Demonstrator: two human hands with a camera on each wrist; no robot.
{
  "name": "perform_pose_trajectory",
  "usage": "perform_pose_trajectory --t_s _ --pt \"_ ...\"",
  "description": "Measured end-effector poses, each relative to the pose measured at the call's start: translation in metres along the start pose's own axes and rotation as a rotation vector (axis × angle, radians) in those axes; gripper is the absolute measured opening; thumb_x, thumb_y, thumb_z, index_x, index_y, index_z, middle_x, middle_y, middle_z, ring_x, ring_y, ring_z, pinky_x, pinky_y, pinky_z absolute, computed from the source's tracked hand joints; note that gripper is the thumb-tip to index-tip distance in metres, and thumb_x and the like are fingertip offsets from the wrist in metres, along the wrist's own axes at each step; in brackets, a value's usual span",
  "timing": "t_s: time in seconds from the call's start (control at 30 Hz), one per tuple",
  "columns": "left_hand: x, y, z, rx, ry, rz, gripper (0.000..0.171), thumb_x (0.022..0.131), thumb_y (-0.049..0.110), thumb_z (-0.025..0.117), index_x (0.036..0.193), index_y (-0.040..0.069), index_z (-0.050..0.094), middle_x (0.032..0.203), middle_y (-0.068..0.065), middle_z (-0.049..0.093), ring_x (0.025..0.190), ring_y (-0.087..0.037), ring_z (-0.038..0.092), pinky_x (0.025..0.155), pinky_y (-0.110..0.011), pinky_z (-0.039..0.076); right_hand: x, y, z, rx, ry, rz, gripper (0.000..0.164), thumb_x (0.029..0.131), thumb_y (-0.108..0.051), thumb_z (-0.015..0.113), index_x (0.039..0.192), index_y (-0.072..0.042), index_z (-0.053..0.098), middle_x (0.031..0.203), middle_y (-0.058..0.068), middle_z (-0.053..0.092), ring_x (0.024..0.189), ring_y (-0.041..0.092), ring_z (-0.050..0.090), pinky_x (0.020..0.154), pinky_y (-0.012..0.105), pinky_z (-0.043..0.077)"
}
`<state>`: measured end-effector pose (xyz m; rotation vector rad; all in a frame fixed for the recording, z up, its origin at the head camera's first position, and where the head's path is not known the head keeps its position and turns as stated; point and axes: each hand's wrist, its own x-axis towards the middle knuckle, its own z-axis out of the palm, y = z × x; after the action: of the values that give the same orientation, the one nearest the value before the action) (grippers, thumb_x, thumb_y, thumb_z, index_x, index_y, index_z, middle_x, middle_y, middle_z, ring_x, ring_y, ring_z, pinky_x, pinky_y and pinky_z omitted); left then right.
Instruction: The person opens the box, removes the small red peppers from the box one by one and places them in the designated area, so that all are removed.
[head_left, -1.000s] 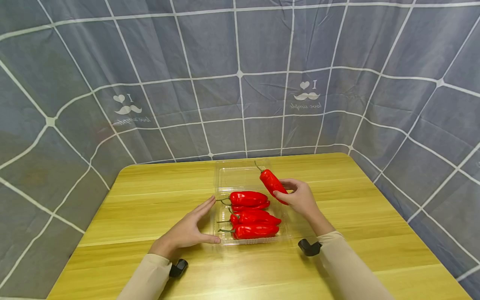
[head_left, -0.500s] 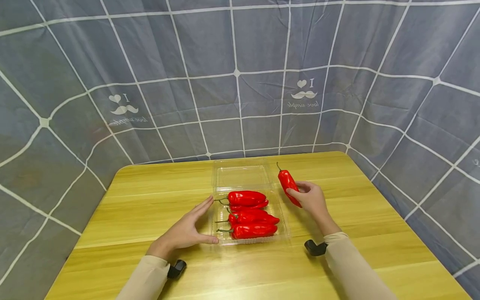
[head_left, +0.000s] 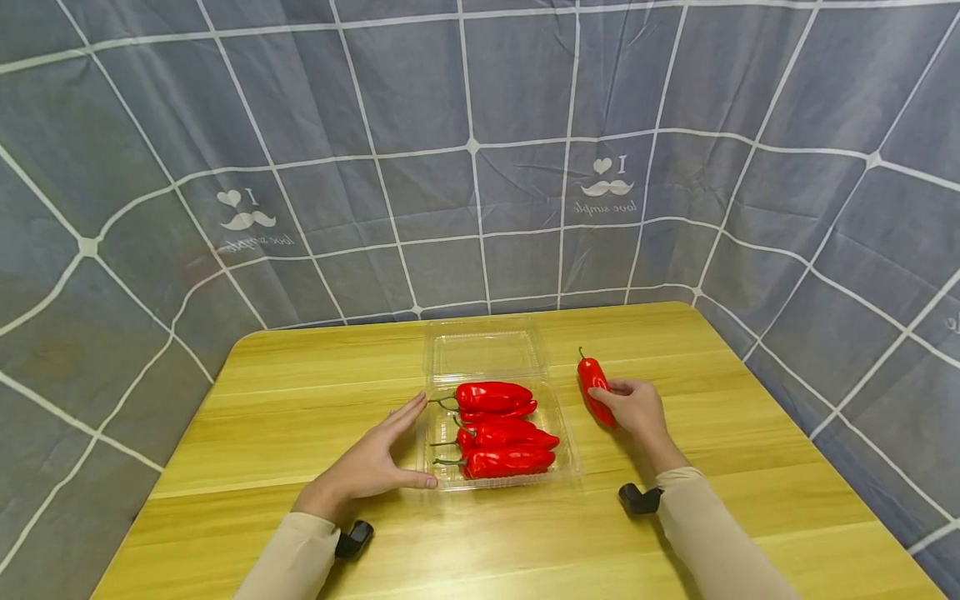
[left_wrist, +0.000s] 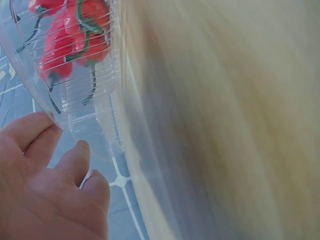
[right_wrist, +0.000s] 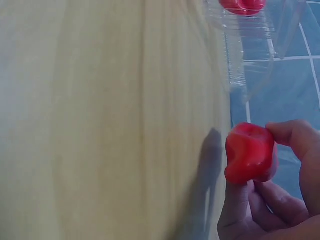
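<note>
A clear plastic clamshell box [head_left: 566, 454] stands on the table with several red peppers [head_left: 510, 462] lying in it, green stems toward the left. My left hand [head_left: 367, 462] is spread at the box's left side, thumb at the near corner and fingertips at its wall; in the left wrist view the fingers [left_wrist: 72, 160] reach the clear rim. Right of the box, my right hand [head_left: 633, 408] pinches one red pepper [head_left: 595, 387] between thumb and fingers, stem pointing away. In the right wrist view this pepper [right_wrist: 250, 152] shows its blunt end, with its shadow on the table.
The box's clear lid [head_left: 483, 350] lies folded back behind it, near the far edge of the wooden table [head_left: 480, 542]. A grey curtain [head_left: 420, 92] with white grid lines hangs behind the table and along both sides.
My right hand has carried the pepper from above the box's right side to the right and nearer to me, lower toward the table. The left hand stays at the box.
</note>
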<state>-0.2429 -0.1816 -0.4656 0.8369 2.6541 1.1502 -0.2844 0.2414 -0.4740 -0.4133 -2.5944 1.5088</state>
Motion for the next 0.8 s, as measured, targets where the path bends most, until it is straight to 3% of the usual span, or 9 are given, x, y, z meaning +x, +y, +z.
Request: perform_pose_trajectory --t_s 0.23,0.47,0.8 --pt "-0.001 0.000 0.000 -0.002 0.004 0.005 0.117 0.073 0.056 0.086 0.163 0.020 0.020 0.169 0.003 0.011 0.151 -0.031 0.013 0.113 -0.069 0.019 -0.004 0.004 0.000 -0.084 -0.023 -0.020 0.051 0.087 -0.033 0.080 0.116 0.008 0.070 0.113 0.024 0.070 0.100 0.034 0.065 0.080 0.038 0.058" --pt "-0.002 0.001 0.000 -0.002 0.002 -0.001 0.117 0.074 0.054 0.086 0.163 0.019 0.019 0.169 0.003 0.010 0.151 -0.032 0.013 0.113 -0.069 0.019 -0.005 0.004 -0.002 -0.135 -0.054 -0.004 0.059 0.092 -0.037 0.073 0.128 0.009 0.064 0.126 0.027 0.064 0.111 0.039 0.061 0.090 0.046 0.056" --pt "-0.001 0.002 -0.001 -0.001 0.003 -0.005 0.116 0.074 0.052 0.087 0.163 0.020 0.020 0.168 0.005 0.010 0.151 -0.030 0.014 0.113 -0.067 0.020 -0.007 -0.004 -0.011 -0.071 -0.032 -0.003 0.077 0.092 -0.045 0.071 0.146 0.005 0.047 0.139 0.027 0.055 0.124 0.042 0.055 0.103 0.050 0.048"
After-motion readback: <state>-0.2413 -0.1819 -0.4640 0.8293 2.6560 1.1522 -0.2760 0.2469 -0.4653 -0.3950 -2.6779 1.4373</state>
